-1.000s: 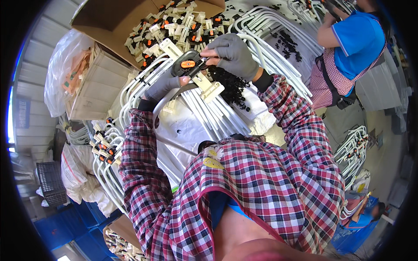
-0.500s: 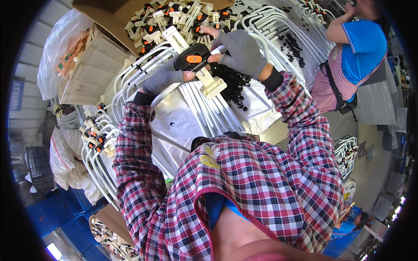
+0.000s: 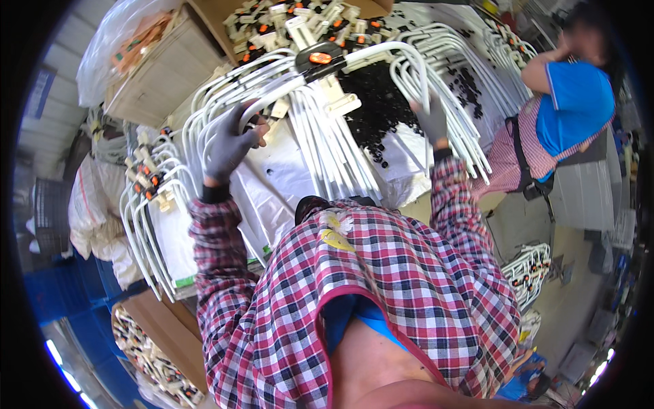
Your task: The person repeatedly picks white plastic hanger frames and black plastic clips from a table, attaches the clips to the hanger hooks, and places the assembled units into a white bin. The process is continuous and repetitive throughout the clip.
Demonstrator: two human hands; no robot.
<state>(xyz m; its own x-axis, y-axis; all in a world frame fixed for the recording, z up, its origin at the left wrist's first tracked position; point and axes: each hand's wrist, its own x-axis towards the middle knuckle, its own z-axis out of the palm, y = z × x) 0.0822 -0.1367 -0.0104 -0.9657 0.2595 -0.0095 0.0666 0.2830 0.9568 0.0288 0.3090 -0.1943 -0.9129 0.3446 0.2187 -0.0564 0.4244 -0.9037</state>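
A bent white tube frame [image 3: 402, 48] spans the space in front of me, above the worktable. At its middle sits a black joint with an orange button [image 3: 319, 58], and a cream plastic bracket [image 3: 338, 99] crosses it. My left hand [image 3: 230, 142], in a grey glove with bare fingertips, has its fingers curled round the frame's left bend. On the other side my right hand [image 3: 432, 121], gloved alike, closes on the frame's right leg; its fingers are partly hidden by the tube.
Rows of white tube frames [image 3: 347, 167] lie across the table. Small black parts [image 3: 378, 102] are heaped between them. A cardboard box [image 3: 211, 27] of cream and black brackets stands at the back, beside a pale crate [image 3: 146, 85]. To the right stands a co-worker in a blue shirt [image 3: 579, 92].
Both hands have left the middle joint and moved outward and down along the tube, to the frame's two sides. The joint now shows uncovered.
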